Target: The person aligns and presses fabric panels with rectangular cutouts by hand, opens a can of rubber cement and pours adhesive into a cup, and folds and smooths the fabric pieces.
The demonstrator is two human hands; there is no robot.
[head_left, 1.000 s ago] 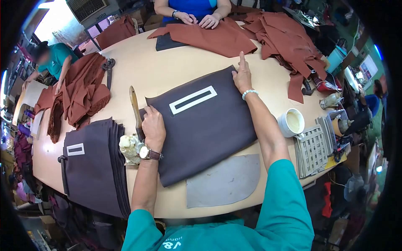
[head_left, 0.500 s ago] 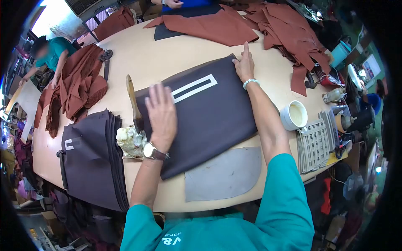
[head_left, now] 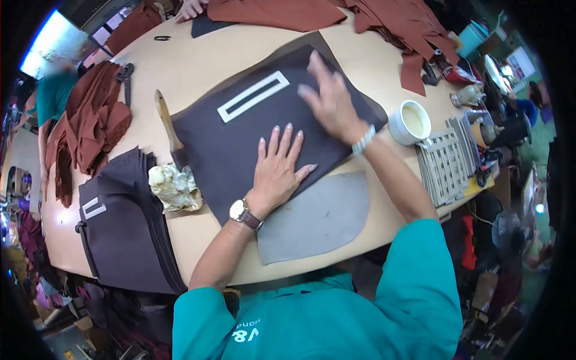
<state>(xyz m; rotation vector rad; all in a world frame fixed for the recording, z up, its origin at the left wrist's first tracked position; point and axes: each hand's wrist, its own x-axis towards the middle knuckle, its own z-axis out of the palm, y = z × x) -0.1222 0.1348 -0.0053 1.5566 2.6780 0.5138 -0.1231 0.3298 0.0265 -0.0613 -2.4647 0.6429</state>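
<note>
A dark panel [head_left: 222,153] of leather-like material lies slantwise before me, a white rectangular outline [head_left: 255,97] on its upper part. More dark material shows from under its far edge. My left hand [head_left: 279,171] rests flat on the panel's lower middle, fingers spread, holding nothing. Over the panel's right part is my right hand [head_left: 333,99], slightly blurred, its fingers stretched out and empty; whether it touches the surface I cannot tell. Left of the panel, a wooden-handled brush [head_left: 168,129] leans with its bristles by a whitish, glue-crusted lump [head_left: 174,187].
A grey round-cornered sheet [head_left: 318,219] lies near the table's front edge. Dark panels [head_left: 123,228] are stacked at left. A white cup [head_left: 410,123] with pale contents and slotted cards [head_left: 444,165] stand at right. Reddish-brown pieces [head_left: 276,13] lie at the back, near another person's hand [head_left: 191,8].
My left hand has moved right and nearer me, now flat on the panel. My right hand has left the far right corner and come inward. The view has shifted.
</note>
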